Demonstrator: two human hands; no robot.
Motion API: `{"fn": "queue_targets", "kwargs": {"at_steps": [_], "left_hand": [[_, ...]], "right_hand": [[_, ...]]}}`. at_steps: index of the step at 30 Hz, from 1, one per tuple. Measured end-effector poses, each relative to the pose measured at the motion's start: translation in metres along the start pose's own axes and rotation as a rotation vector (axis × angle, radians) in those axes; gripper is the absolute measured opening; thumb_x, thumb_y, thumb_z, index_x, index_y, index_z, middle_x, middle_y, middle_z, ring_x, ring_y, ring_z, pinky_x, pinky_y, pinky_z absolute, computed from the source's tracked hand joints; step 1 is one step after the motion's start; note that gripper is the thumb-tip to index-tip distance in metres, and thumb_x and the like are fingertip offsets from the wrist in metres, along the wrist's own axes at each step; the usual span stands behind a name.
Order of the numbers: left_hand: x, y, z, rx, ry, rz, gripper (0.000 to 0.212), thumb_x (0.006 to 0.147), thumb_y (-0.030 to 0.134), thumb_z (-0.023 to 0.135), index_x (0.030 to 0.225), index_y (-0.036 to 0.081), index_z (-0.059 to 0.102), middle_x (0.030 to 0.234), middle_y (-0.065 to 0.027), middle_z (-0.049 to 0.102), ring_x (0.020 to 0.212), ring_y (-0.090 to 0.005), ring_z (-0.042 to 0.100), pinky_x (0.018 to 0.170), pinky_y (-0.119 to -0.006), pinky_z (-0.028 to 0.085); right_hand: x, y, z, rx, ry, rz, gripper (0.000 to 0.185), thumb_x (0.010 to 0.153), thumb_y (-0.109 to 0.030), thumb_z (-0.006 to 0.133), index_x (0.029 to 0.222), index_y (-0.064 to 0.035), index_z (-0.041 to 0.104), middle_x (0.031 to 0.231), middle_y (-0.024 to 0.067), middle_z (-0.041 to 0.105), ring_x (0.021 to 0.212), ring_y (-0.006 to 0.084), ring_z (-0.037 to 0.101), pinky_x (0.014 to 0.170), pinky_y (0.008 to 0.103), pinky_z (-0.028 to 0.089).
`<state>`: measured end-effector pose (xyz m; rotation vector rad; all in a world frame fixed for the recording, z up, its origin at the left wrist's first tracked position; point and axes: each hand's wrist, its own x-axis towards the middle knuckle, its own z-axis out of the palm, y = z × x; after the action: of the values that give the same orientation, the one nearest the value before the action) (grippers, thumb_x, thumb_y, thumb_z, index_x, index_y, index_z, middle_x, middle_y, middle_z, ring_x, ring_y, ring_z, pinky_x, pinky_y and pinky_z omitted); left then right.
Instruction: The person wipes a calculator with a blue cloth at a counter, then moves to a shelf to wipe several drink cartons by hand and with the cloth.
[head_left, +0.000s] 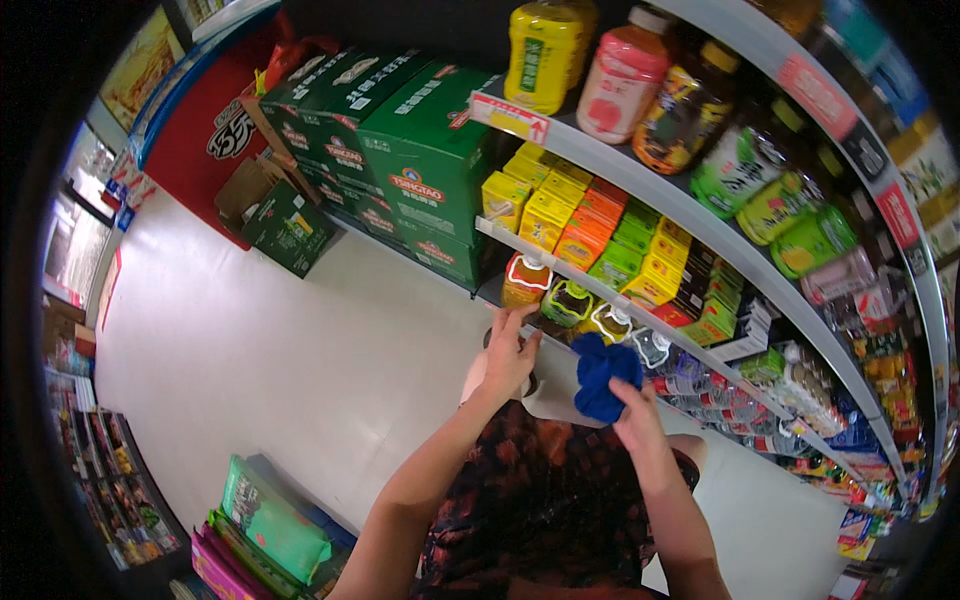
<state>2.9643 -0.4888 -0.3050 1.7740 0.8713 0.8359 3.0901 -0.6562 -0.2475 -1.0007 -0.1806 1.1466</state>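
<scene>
A crumpled blue cloth (600, 379) is gripped between the thumb and fingers of my right hand (637, 412), in front of the lowest shelf. My left hand (511, 356) is beside the large bottle with an amber drink (525, 281), its fingers spread and holding nothing; whether a fingertip touches the bottle I cannot tell. More large bottles with looped handles stand along the bottom, among them one with a green handle (568, 303). Just above is the edge of a shelf (570, 274) bearing yellow (545, 217), orange (589, 232) and green drink cartons.
Green beer cartons (420, 172) are stacked left of the shelving, with an opened box (289, 229) on the floor beside them. Bottled drinks (626, 82) stand on the upper shelf. Packaged goods (270, 517) lie at the lower left, and a dark display rack (120, 487) stands at the far left.
</scene>
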Motion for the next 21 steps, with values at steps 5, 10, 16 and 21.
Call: {"fn": "queue_targets", "kwargs": {"at_steps": [5, 10, 16, 21], "left_hand": [[0.051, 0.003, 0.013, 0.094, 0.148, 0.158, 0.058, 0.076, -0.001, 0.063, 0.129, 0.008, 0.041, 0.124, -0.0166, 0.04, 0.109, -0.03, 0.047, 0.089, -0.035, 0.044], [0.096, 0.013, 0.004, 0.11, 0.252, 0.214, 0.075, 0.071, -0.002, 0.065, 0.137, 0.007, 0.03, 0.136, -0.0212, 0.027, 0.123, -0.0386, 0.033, 0.102, -0.042, 0.032], [0.14, 0.004, -0.008, 0.105, 0.361, 0.139, 0.085, 0.071, -0.003, 0.063, 0.141, 0.001, 0.016, 0.14, -0.0235, 0.023, 0.129, -0.0395, 0.027, 0.108, -0.04, 0.025], [0.16, -0.014, -0.01, 0.123, 0.327, 0.116, 0.086, 0.068, -0.001, 0.067, 0.139, -0.004, 0.018, 0.132, -0.0267, 0.033, 0.123, -0.0419, 0.033, 0.104, -0.042, 0.03]], "right_hand": [[0.068, -0.047, 0.061, -0.355, 0.149, -0.314, 0.049, 0.079, -0.006, 0.065, 0.124, -0.0001, 0.044, 0.108, 0.0088, 0.058, 0.091, 0.0162, 0.059, 0.078, 0.0286, 0.05], [0.14, -0.071, 0.113, -0.886, 0.028, -0.615, 0.05, 0.079, -0.012, 0.067, 0.122, 0.0021, 0.045, 0.107, 0.0121, 0.057, 0.093, 0.0166, 0.056, 0.082, 0.0286, 0.047], [0.239, -0.066, 0.157, -1.468, 0.043, -0.89, 0.052, 0.081, -0.014, 0.064, 0.126, 0.0014, 0.044, 0.119, 0.0234, 0.054, 0.104, 0.0375, 0.053, 0.092, 0.0382, 0.042], [0.272, -0.043, 0.154, -1.743, -0.295, -1.011, 0.048, 0.074, -0.004, 0.061, 0.122, -0.0056, 0.05, 0.126, 0.0176, 0.05, 0.114, 0.0371, 0.044, 0.099, 0.0423, 0.035]]}}
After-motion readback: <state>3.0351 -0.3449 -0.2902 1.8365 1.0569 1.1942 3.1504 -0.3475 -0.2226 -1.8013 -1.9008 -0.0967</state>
